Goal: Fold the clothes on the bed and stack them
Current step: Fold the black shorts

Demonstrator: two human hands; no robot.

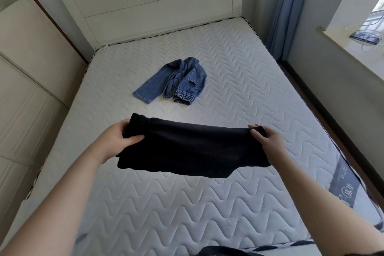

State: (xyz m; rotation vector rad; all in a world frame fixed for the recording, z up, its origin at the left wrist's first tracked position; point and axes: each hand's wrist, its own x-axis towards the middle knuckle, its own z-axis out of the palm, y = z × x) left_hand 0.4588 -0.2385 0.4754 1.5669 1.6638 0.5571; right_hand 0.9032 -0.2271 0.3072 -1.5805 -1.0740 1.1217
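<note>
Head view: left hand (118,138) and right hand (268,141) grip black garment (187,149) stretched between them.

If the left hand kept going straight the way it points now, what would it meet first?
Probably nothing before the bare mattress. The left hand, gripping the black garment, points up and right; the denim clothes look close to that line, but depth is unclear.

head view, downward over bed (207,203), close

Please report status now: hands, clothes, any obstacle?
Left hand and right hand each grip one end of the black garment, held above the mattress. Denim garment lies crumpled, unfolded. Nothing in the way.
</note>
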